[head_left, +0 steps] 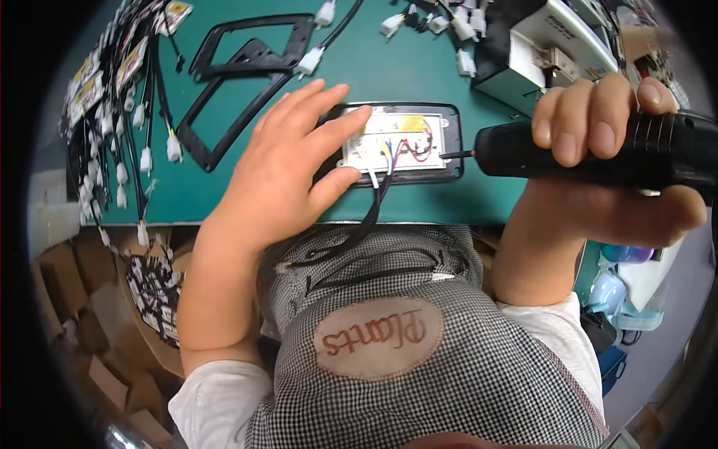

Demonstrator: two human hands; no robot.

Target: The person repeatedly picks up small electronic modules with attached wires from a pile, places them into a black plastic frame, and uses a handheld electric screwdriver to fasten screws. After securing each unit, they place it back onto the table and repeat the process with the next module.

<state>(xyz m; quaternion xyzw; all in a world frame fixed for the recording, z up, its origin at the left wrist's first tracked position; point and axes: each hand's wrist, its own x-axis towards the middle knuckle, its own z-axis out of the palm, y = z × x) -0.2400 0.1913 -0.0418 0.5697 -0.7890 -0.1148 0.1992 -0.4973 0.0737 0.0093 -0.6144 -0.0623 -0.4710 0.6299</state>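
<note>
My right hand (591, 127) is wrapped round a black electric screwdriver (505, 153), held level. Its thin bit reaches leftward to the right edge of a white board (407, 159); whether it touches a screw is too small to tell. That board lies in a black rounded panel housing (453, 170) on the bench, with a strip of yellow tape and several coloured wires (392, 152) on it. A black cable (372, 212) runs from the wires over the bench's near edge. Fingers spread, my left hand (284, 161) rests its index finger and thumb on the housing's left end.
Two black empty frames (213, 131) lie behind my left hand. Cables with white connectors (120, 120) are bundled at the far left, with more white connectors (464, 30) at the back. A black-and-silver metal box (516, 56) stands back right. The green bench (411, 63) ends before my checked apron.
</note>
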